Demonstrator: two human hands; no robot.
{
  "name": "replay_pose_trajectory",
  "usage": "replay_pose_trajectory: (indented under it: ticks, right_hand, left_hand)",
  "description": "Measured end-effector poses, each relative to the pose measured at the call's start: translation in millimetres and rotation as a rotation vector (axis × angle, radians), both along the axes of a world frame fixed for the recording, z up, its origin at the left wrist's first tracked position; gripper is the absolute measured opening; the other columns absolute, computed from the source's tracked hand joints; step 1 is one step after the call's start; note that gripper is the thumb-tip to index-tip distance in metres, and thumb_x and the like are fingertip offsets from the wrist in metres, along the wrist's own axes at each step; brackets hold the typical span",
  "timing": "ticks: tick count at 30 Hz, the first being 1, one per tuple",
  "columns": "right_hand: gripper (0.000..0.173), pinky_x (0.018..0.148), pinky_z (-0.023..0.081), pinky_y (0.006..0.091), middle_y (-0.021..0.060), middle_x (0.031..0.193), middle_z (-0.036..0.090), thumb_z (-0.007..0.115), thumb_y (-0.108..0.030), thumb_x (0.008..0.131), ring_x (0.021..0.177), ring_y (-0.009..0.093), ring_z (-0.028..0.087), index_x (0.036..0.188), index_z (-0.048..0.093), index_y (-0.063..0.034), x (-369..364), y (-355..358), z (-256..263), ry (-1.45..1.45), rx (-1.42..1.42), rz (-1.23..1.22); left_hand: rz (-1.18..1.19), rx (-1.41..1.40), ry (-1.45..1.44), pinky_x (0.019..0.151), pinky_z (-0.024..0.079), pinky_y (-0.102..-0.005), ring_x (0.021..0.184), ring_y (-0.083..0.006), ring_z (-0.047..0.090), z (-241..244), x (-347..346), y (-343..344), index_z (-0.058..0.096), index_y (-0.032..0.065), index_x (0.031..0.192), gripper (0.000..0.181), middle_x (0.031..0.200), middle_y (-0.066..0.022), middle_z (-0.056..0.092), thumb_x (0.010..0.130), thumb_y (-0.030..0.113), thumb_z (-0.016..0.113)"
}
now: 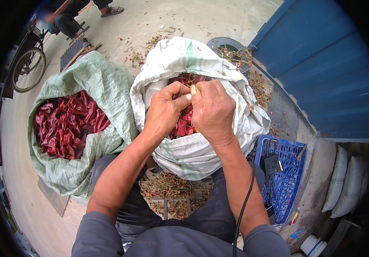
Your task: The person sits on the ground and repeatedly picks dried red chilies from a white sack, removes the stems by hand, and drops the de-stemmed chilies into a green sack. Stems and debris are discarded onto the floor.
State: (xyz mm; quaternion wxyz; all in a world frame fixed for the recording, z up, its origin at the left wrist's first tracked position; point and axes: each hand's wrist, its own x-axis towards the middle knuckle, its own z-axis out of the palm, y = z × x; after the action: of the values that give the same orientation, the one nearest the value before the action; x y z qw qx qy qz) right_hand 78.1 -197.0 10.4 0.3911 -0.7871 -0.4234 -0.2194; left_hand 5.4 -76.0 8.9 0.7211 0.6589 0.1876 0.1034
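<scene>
Over the mouth of a white woven sack [184,154], my left hand [166,107] and my right hand [214,110] meet thumb to thumb. Their fingertips pinch a dried red chili pepper [201,78], mostly hidden by the fingers, with a bit of thin stem showing. Below them, dried red chilies [184,125] fill the inside of the sack. A pale green woven sack [107,77] stands to the left, its rim rolled open around more dried red chilies [70,125].
Plucked stems [171,184] litter the floor between my legs. A blue plastic crate [281,192] holding a black charger and cables stands right. A dark round basin [226,43] lies behind the white sack, near a blue metal door [322,70]. Another person [68,25] sits far left beside a wheeled cart [28,69].
</scene>
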Motion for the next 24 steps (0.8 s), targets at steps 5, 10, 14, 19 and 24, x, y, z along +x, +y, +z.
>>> replay_pose_trajectory:
  ticks: [5,10,14,19,24]
  right_hand:
    - [0.009,0.042,0.029,0.0164,-0.0062,0.070,0.049,0.061,-0.015,0.099,0.053,0.001,0.038,0.094,0.058,-0.0076,1,6,1,1.341,0.996,0.248]
    - [0.014,0.043,0.032,0.0176,-0.0017,0.076,0.051,0.058,-0.018,0.101,0.054,0.003,0.041,0.095,0.056,-0.0048,31,2,-3,1.448,1.274,0.159]
    - [0.008,0.045,0.035,0.0192,0.0034,0.084,0.056,0.058,-0.009,0.099,0.058,0.005,0.042,0.102,0.055,-0.0028,90,-52,-4,1.137,1.143,-0.239]
    - [0.018,0.070,0.053,0.0401,0.0167,0.089,0.072,0.063,-0.013,0.093,0.074,0.029,0.070,0.103,0.065,0.0025,76,-47,-31,0.409,0.094,-0.509]
    - [0.015,0.066,0.055,0.0449,0.0178,0.081,0.067,0.067,-0.017,0.088,0.075,0.037,0.068,0.084,0.063,-0.0028,19,9,-74,0.269,-0.440,-0.017]
  left_hand:
    - [-0.039,-0.357,-0.129,0.058,0.041,-0.0208,0.063,-0.0044,0.049,-2,7,-12,0.063,0.0035,0.094,0.006,0.073,0.0014,0.057,0.094,0.010,0.065]
    - [-0.041,-0.503,-0.076,0.051,0.040,-0.0201,0.056,-0.0048,0.046,5,8,-3,0.058,0.0065,0.097,0.004,0.070,0.0022,0.055,0.098,0.010,0.060]
    - [0.000,-0.402,-0.038,0.049,0.042,-0.0193,0.054,-0.0044,0.048,9,-3,18,0.058,0.0089,0.093,0.016,0.072,0.0032,0.056,0.091,0.015,0.072]
    - [0.150,-0.323,-0.074,0.046,0.038,-0.0180,0.051,-0.0043,0.048,35,0,37,0.058,0.0099,0.085,0.019,0.071,0.0028,0.059,0.085,0.017,0.075]
    - [0.150,-0.188,-0.012,0.049,0.037,-0.0186,0.053,-0.0040,0.050,39,-1,53,0.060,0.0055,0.095,0.012,0.068,0.0014,0.059,0.086,0.010,0.068]
